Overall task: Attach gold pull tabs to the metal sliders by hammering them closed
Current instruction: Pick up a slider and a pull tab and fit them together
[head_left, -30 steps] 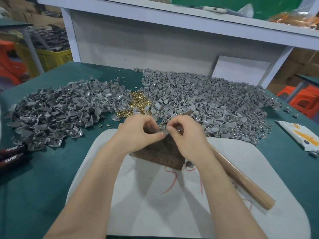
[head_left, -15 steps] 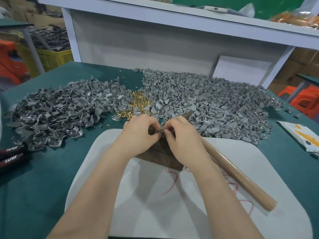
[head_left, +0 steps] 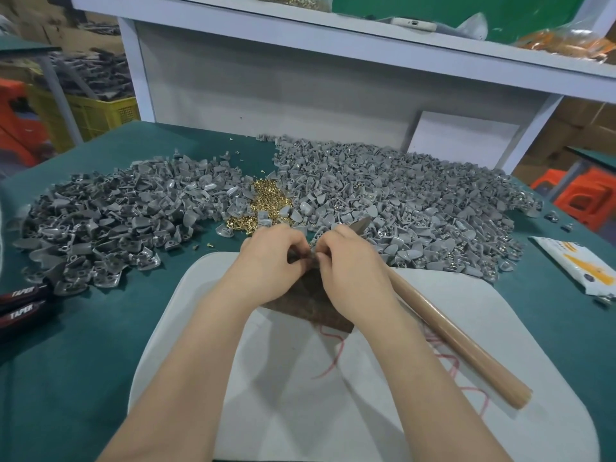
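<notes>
Head view: left hand (head_left: pixel 270 261) and right hand (head_left: pixel 355 268) meet over the brown block (head_left: pixel 310 305). Each grip is pinched on a small, mostly hidden slider (head_left: pixel 311 258). The hammer (head_left: pixel 456 338) lies beside the right wrist.

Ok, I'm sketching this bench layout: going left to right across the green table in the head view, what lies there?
Black handles marked TAPER → left pile of grey sliders → small heap of gold pieces → right pile of grey sliders → white and orange packet.
</notes>
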`<action>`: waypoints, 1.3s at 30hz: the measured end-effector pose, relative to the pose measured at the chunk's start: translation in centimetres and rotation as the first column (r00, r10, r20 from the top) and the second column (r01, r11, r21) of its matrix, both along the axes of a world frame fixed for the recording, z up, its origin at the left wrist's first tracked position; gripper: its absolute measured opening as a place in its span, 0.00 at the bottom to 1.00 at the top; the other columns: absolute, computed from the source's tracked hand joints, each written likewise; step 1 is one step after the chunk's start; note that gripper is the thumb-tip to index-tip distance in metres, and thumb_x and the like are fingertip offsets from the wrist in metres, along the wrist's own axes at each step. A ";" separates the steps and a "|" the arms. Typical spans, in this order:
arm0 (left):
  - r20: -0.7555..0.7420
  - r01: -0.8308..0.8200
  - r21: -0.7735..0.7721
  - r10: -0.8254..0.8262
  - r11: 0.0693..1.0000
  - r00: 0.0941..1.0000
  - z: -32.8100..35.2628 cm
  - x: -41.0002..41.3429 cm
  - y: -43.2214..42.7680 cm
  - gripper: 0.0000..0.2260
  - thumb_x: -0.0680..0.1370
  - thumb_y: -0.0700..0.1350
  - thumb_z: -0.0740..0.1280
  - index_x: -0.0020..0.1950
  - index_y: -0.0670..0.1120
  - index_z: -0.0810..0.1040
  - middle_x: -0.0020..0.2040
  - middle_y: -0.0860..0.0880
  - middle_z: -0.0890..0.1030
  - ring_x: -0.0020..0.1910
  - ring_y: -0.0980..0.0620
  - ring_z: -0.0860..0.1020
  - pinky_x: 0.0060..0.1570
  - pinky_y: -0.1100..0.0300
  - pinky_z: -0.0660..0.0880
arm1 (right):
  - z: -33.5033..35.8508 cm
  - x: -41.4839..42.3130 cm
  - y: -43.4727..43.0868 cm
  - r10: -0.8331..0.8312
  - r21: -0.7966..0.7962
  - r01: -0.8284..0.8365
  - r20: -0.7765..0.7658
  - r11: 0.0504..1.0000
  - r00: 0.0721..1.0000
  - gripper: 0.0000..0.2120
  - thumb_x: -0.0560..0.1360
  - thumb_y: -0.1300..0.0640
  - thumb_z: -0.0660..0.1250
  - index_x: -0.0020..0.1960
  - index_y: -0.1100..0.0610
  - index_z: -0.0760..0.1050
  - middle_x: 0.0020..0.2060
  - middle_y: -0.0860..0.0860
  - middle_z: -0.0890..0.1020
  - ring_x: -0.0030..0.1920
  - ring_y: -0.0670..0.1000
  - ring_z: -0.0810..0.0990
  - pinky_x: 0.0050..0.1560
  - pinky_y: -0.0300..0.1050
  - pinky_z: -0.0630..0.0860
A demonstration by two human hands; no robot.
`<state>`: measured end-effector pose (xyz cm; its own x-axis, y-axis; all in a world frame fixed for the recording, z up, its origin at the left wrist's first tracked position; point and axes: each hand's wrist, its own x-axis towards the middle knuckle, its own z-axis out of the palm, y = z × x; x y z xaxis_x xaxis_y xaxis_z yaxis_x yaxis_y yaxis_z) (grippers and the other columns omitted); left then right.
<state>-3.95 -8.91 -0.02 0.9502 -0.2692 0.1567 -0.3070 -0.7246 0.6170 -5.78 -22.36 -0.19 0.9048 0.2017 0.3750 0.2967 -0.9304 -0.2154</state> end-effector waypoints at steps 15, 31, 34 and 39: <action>0.028 0.016 -0.019 -0.015 1.000 1.000 -0.3 0.0 0.0 0.05 0.75 0.48 0.70 0.40 0.52 0.76 0.45 0.50 0.76 0.50 0.46 0.75 0.55 0.48 0.72 | 0.3 0.6 -0.1 -0.091 0.226 0.121 -0.138 0.966 0.986 0.05 0.76 0.57 0.65 0.48 0.55 0.79 0.43 0.47 0.73 0.47 0.51 0.75 0.48 0.41 0.67; 0.048 -0.006 0.039 0.004 0.999 0.999 -0.5 0.3 0.0 0.07 0.75 0.48 0.69 0.39 0.53 0.73 0.43 0.53 0.73 0.52 0.45 0.74 0.56 0.48 0.71 | -0.8 -0.2 0.5 -0.056 0.253 0.053 0.003 0.966 0.998 0.04 0.75 0.64 0.63 0.44 0.59 0.76 0.42 0.51 0.72 0.44 0.55 0.73 0.45 0.47 0.66; 0.064 -0.001 0.050 -0.002 0.999 0.998 -0.5 0.3 -0.1 0.07 0.75 0.47 0.69 0.39 0.53 0.73 0.42 0.53 0.72 0.51 0.45 0.74 0.55 0.48 0.71 | -0.6 0.0 0.6 -0.059 0.194 0.060 -0.010 0.979 0.998 0.04 0.75 0.64 0.63 0.44 0.59 0.76 0.45 0.53 0.73 0.47 0.56 0.73 0.47 0.48 0.67; 0.069 0.005 0.050 -0.008 0.999 0.998 -0.6 0.4 -0.1 0.06 0.75 0.47 0.69 0.40 0.52 0.74 0.42 0.53 0.72 0.51 0.45 0.73 0.54 0.48 0.72 | -0.2 0.2 0.5 -0.078 0.140 0.086 -0.061 0.986 0.995 0.04 0.76 0.62 0.61 0.47 0.58 0.76 0.47 0.52 0.72 0.49 0.55 0.73 0.46 0.47 0.65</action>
<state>-3.54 -8.97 -0.58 0.9358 -0.2844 0.2084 -0.3526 -0.7517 0.5573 -5.62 -21.83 -0.38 0.9361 0.0745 0.3437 0.2049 -0.9098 -0.3609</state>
